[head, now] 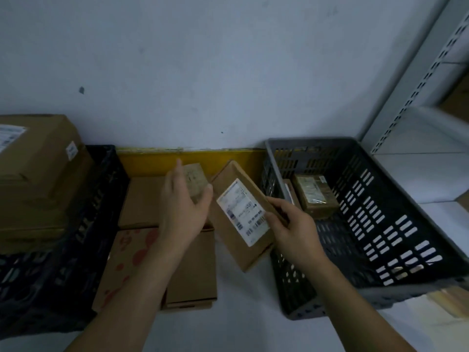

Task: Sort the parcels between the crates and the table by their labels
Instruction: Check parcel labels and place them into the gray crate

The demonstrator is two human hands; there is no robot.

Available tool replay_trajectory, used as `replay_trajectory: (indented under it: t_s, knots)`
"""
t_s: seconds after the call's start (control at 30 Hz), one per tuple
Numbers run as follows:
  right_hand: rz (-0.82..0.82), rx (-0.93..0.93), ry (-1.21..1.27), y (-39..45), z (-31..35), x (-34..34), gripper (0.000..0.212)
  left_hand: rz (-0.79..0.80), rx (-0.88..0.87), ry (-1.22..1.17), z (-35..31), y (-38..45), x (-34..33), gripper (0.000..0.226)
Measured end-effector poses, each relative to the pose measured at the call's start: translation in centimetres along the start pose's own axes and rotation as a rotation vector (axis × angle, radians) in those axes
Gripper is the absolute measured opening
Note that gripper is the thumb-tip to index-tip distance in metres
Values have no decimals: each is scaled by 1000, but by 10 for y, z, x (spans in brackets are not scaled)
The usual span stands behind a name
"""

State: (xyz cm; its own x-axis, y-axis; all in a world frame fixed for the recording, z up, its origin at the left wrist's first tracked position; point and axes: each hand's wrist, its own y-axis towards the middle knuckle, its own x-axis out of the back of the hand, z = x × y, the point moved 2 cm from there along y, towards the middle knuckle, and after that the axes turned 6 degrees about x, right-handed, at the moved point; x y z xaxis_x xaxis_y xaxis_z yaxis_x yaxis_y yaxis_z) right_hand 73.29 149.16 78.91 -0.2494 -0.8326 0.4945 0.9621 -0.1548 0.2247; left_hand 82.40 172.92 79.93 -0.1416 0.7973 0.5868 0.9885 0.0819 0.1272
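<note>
Just left of the grey crate [375,224], a labelled parcel [241,214] is pinched by the right hand [291,224] and a smaller parcel [196,182] gripped by the left hand [182,201]; each label should be read before release.

Gripping a flat cardboard parcel [241,219] in the right hand [291,224], fingers curled round its right edge — white label [242,212] facing up, just left of the fingertips. Holding a small brown parcel [195,181] in the left hand [182,207], thumb and fingers wrapping its sides. Lying beyond the right fingers, inside the grey crate [380,290] — a taped parcel [314,195]. Sitting left of the left fingers, stacked boxes [35,174] in a black crate [63,275].
</note>
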Motion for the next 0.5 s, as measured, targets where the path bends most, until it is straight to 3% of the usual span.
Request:
replay_trajectory:
  t_s: [0.1,0.23,0.33,0.5]
  knots:
    - [73,-6,18,11,12,33,26,92,-384,273,-36,10,8,83]
    - [63,-5,127,22,28,67,21,345,-630,551,-71,4,-5,77]
    - [19,16,95,21,36,81,22,443,-611,445,-80,1,-10,47]
    - [-193,-33,53,-1,26,101,60,477,-402,176,-65,1,-20,34]
